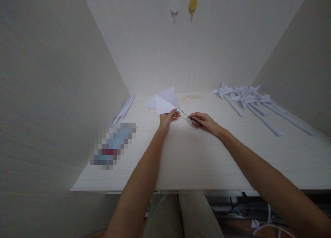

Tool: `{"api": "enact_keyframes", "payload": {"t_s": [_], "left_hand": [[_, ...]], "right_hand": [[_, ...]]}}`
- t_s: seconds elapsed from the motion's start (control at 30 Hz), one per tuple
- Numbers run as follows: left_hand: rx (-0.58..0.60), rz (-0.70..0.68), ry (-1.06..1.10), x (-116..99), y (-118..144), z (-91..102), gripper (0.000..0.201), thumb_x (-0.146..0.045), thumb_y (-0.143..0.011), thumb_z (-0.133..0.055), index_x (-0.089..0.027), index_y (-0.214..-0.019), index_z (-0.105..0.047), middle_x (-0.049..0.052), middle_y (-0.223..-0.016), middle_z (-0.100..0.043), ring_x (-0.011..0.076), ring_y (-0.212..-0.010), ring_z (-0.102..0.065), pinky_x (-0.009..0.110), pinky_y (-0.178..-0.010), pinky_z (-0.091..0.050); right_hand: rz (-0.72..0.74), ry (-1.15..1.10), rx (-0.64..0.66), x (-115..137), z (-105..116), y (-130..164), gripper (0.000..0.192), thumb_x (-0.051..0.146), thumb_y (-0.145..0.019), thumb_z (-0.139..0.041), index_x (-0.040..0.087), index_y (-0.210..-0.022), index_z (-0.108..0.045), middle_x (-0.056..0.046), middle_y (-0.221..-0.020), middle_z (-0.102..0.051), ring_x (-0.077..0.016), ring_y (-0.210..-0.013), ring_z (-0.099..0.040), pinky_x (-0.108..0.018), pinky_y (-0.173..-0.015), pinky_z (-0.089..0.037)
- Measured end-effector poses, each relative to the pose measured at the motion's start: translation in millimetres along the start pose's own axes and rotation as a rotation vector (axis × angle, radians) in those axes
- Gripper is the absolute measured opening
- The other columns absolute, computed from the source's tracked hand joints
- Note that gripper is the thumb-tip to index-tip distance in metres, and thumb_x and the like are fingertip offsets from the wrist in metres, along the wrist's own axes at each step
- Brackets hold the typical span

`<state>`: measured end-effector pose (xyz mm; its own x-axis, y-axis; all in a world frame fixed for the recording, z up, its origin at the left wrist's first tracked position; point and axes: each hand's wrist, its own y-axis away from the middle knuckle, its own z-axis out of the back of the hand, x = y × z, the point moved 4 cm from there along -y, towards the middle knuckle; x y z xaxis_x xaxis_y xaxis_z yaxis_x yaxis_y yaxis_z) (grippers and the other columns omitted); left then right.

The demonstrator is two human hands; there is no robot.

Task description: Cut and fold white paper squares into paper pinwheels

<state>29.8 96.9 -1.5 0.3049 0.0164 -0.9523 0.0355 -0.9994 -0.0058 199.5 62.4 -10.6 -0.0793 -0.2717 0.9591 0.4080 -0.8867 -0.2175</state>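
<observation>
A sheet of white paper (165, 103) with a diagonal crease stands tilted near the back of the desk. My left hand (168, 118) is closed on its lower right corner, thumb on the near side. My right hand (205, 122) grips a slim black-handled blade (196, 121). Its thin tip reaches the paper's edge beside my left fingers. Whether the tool is a knife or scissors cannot be made out. More white paper (150, 103) lies behind the sheet's left side.
Several white paper pinwheels (245, 96) on rolled paper sticks lie at the right. Rolled paper sticks (124, 108) rest along the left wall, above a pixelated blue item (115, 145). White and yellow hooks (192, 4) hang on the back wall. Cables (269, 214) are below the desk.
</observation>
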Motion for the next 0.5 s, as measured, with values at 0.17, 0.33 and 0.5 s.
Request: {"api": "enact_keyframes", "payload": {"t_s": [0.17,0.33,0.5], "left_hand": [[0.0,-0.014,-0.004,0.5,-0.7,0.8,0.009,-0.02,-0.067,-0.062,-0.012,-0.066,-0.059,0.003,-0.061,-0.064,0.0096,-0.051,-0.059,0.02,-0.051,-0.043],[-0.014,-0.008,-0.01,0.3,-1.3,1.0,0.007,-0.018,-0.068,-0.061,-0.012,-0.065,-0.059,0.002,-0.059,-0.063,0.0092,-0.05,-0.059,0.019,-0.05,-0.043],[-0.011,-0.009,-0.015,0.3,-0.8,1.2,0.007,-0.017,-0.068,-0.06,-0.012,-0.065,-0.059,0.003,-0.06,-0.063,0.0093,-0.051,-0.058,0.019,-0.05,-0.043]], "right_hand": [[-0.001,-0.01,0.003,-0.5,0.2,-0.2,0.038,0.043,-0.075,-0.055,0.015,-0.1,-0.057,0.0,-0.068,-0.049,-0.0093,-0.055,-0.042,-0.024,-0.053,-0.031],[0.0,-0.025,0.006,-2.7,0.2,-1.5,0.036,0.041,-0.075,-0.056,0.015,-0.1,-0.057,0.001,-0.067,-0.048,-0.0088,-0.054,-0.041,-0.024,-0.051,-0.03],[0.003,-0.024,0.006,-6.7,0.8,-2.7,0.038,0.043,-0.074,-0.056,0.015,-0.1,-0.057,0.001,-0.066,-0.048,-0.0086,-0.054,-0.04,-0.023,-0.051,-0.03]]}}
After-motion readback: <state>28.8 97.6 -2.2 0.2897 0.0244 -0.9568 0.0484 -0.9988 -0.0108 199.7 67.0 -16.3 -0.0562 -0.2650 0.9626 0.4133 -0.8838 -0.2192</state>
